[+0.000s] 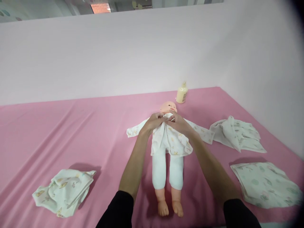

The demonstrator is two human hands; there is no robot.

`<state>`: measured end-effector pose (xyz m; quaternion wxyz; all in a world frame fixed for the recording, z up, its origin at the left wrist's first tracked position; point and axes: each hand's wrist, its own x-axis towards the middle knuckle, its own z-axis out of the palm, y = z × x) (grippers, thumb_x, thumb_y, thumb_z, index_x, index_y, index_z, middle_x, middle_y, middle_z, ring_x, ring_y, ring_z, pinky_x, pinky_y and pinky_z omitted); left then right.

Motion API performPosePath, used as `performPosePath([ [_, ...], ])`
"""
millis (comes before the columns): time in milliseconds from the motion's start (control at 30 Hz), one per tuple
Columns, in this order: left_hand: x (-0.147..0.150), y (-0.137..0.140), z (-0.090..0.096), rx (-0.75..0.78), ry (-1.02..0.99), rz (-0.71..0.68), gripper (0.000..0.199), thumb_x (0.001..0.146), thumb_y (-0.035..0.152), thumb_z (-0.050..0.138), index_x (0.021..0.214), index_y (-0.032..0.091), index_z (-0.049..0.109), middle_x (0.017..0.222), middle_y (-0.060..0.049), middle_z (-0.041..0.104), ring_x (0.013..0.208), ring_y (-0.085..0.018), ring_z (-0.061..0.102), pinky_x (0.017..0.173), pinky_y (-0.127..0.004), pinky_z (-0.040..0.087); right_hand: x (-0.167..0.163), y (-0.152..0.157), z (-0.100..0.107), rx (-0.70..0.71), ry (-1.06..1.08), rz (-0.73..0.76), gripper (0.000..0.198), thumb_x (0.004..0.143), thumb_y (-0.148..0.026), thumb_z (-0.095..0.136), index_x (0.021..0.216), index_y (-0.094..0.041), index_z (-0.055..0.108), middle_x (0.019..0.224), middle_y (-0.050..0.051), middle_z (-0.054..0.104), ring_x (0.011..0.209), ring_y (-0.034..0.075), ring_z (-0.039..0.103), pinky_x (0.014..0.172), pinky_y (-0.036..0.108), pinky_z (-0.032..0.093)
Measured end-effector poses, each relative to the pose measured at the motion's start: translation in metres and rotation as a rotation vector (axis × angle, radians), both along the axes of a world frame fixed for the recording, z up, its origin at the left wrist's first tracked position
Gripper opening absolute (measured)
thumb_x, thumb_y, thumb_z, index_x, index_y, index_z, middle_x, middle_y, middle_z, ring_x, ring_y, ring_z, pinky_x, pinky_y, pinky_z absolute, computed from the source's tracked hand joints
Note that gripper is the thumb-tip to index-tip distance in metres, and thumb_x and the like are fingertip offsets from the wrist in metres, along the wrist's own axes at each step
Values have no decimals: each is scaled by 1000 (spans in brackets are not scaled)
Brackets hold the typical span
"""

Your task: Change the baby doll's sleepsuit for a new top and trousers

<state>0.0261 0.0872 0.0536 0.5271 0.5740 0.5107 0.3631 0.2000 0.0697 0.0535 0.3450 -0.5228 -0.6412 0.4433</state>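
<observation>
On its back lies a baby doll [169, 107], its head toward the wall and its bare feet toward me. It wears a white baby jacket [177, 142] with small printed figures, the long sleeves spread to both sides. The front edges meet at the neck and part lower down. At the collar, my left hand [155, 122] pinches the jacket's left edge. Facing it, my right hand [178, 123] has its fingers closed on the other edge of the collar. The fingertips nearly meet, and what lies between them is partly hidden.
A pump bottle [181, 94] of pale yellow liquid stands behind the doll's head. Folded printed cloths [266, 185] and a crumpled white cloth [237, 134] lie at right. A small printed garment [65, 191] lies front left. White walls [114, 57] bound the pink sheet [102, 126].
</observation>
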Motion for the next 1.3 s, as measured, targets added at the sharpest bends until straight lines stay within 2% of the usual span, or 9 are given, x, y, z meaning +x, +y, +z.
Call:
performPosePath([
  [133, -9, -17, 18, 62, 339, -5, 21, 77, 32, 70, 88, 17, 60, 77, -1, 57, 60, -10, 44, 54, -24, 27, -12, -16, 8, 45, -296, -69, 61, 82, -43, 67, 133, -14, 48, 112, 12, 62, 93, 24, 61, 67, 30, 43],
  [267, -6, -28, 27, 117, 556, -92, 24, 84, 35, 61, 72, 17, 50, 71, 1, 51, 61, -10, 40, 55, -25, 26, -23, -28, 14, 125, -570, -33, 43, 86, -27, 57, 125, -11, 51, 121, 17, 61, 109, 30, 60, 76, 33, 43],
  [367, 1, -29, 25, 173, 671, -83, 21, 85, 30, 58, 73, 18, 47, 77, 0, 56, 68, -12, 45, 59, -26, 29, -22, -28, 13, 140, -645, 2, 36, 86, -20, 52, 121, -11, 53, 117, 16, 64, 110, 30, 61, 80, 34, 42],
  [567, 1, -31, 22, 255, 751, -58, 14, 89, 26, 50, 78, 19, 47, 80, -1, 60, 73, -15, 50, 62, -28, 30, -7, -21, 14, 108, -699, 54, 26, 85, -22, 52, 110, -17, 56, 104, 10, 69, 100, 27, 63, 75, 32, 39],
  [700, 1, -35, 24, 306, 825, 60, 10, 93, 27, 45, 89, 20, 51, 94, -5, 66, 88, -20, 58, 70, -29, 34, -5, -21, 17, 125, -723, 61, 5, 84, -23, 54, 86, -19, 54, 95, 8, 68, 93, 24, 63, 69, 30, 36],
  [833, 7, -39, 26, 315, 910, 156, 17, 95, 23, 41, 104, 19, 54, 106, -9, 68, 99, -27, 62, 74, -32, 37, -6, -23, 17, 159, -773, 81, 10, 82, -21, 55, 78, -20, 46, 89, 6, 65, 85, 21, 60, 65, 29, 31],
  [967, 11, -40, 27, 317, 919, 271, 25, 96, 17, 36, 112, 15, 54, 111, -12, 68, 102, -28, 64, 79, -34, 40, -4, -25, 18, 198, -797, 70, 16, 78, -14, 51, 75, -22, 37, 80, 3, 58, 73, 17, 52, 60, 29, 26],
  [1100, 10, -38, 25, 318, 912, 299, 26, 98, 19, 34, 107, 13, 58, 110, -13, 68, 104, -28, 63, 81, -35, 40, 1, -23, 20, 198, -700, 20, 23, 77, -13, 49, 71, -22, 29, 69, -2, 47, 62, 14, 39, 57, 30, 22],
  [1300, 10, -35, 23, 439, 923, 255, 23, 96, 16, 38, 97, 16, 61, 103, -9, 70, 96, -24, 64, 76, -32, 38, 11, -17, 27, 185, -503, 5, 34, 74, -12, 50, 61, -21, 21, 56, -5, 26, 54, 11, 25, 54, 31, 16],
])
